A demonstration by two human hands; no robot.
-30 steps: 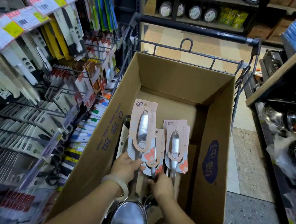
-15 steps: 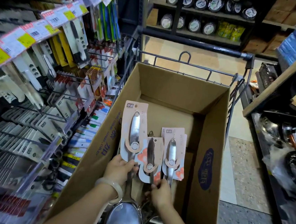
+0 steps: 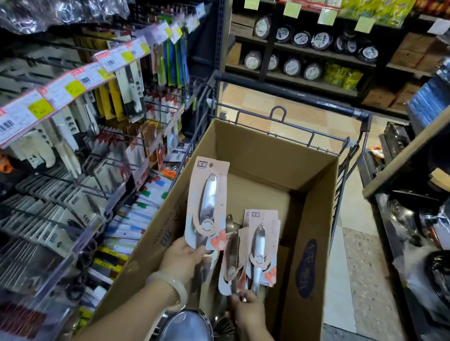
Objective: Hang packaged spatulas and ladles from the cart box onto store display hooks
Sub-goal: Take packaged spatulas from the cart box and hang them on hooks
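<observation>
the left hand [image 3: 185, 257] grips one carded ladle [image 3: 206, 207] lifted above the cart box [image 3: 314, 206], the right hand [image 3: 246, 307] beside it pinches more packaged utensils [image 3: 259, 248] inside, none yet on the display hooks [image 3: 112, 187] off left, so hanging seems barely begun.

price tags [image 3: 46, 103], packaged knives [image 3: 132, 90], jars [image 3: 299, 38]

Polished, mirror-bright steel ladle [image 3: 205, 212] on matt pink card backing; plain brown corrugated cardboard box [image 3: 314, 206]; dark painted wire cart [image 3: 291, 127]; smooth, pale, glossy bangle [image 3: 172, 282]; speckled floor [image 3: 367, 280].
</observation>
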